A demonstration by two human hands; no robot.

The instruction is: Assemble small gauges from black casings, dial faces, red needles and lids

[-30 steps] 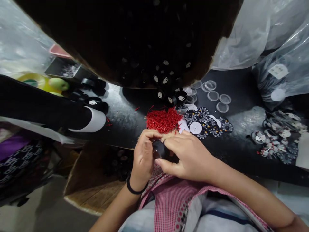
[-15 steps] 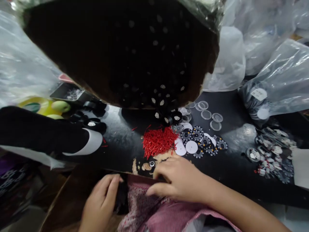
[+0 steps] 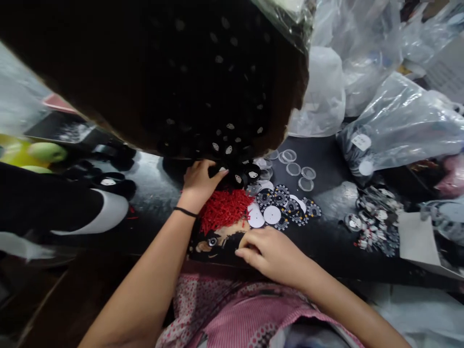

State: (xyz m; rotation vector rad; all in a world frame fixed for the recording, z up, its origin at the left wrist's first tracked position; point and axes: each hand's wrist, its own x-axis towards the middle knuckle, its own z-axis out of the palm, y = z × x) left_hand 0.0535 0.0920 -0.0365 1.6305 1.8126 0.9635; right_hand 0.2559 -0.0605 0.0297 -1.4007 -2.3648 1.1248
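no text is readable, even on the dial faces [image 3: 272, 214].

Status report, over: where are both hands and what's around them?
Left hand closed on black round parts at the box mouth. Right hand fingers down at table edge. Red pin pile and printed dials between them.

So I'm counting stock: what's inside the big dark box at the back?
The big dark box holds many small black round parts with pale centres, spilling out at its mouth by the left hand. Deeper inside is too dark.
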